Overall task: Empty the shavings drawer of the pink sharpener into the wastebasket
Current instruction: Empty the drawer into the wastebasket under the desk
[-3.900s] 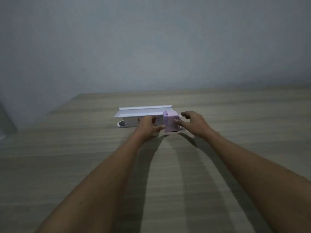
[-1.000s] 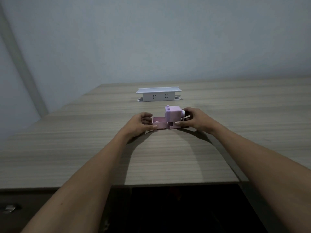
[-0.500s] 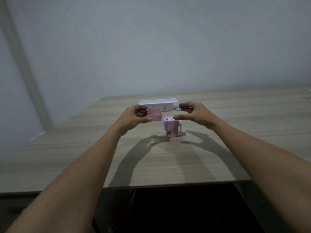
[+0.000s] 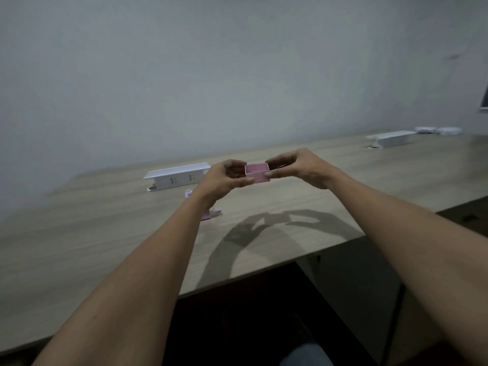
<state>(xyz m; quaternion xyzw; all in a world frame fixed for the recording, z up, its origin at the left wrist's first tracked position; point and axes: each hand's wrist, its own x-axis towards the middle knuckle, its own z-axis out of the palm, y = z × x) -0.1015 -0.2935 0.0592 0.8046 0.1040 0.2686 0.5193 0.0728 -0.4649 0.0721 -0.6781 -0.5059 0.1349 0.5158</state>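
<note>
Both hands are raised above the wooden surface (image 4: 290, 207), near its front edge, with the pink shavings drawer (image 4: 257, 173) pinched between them. The left hand (image 4: 224, 178) has its grip closed on the drawer's left end, thumb on the near face and fingers curled over the far side. The right hand (image 4: 298, 166) has its grip closed on the right end, thumb against the near corner and fingers reaching over the top rim. The drawer is held level with its open side up; whether anything lies inside it cannot be told. The pink sharpener (image 4: 208, 213) stands on the surface below and to the left, mostly hidden behind the left forearm. Behind it, toward the back edge, lies a white socket box (image 4: 177, 175). A second white box (image 4: 393, 138) sits far off near the back right corner
</note>
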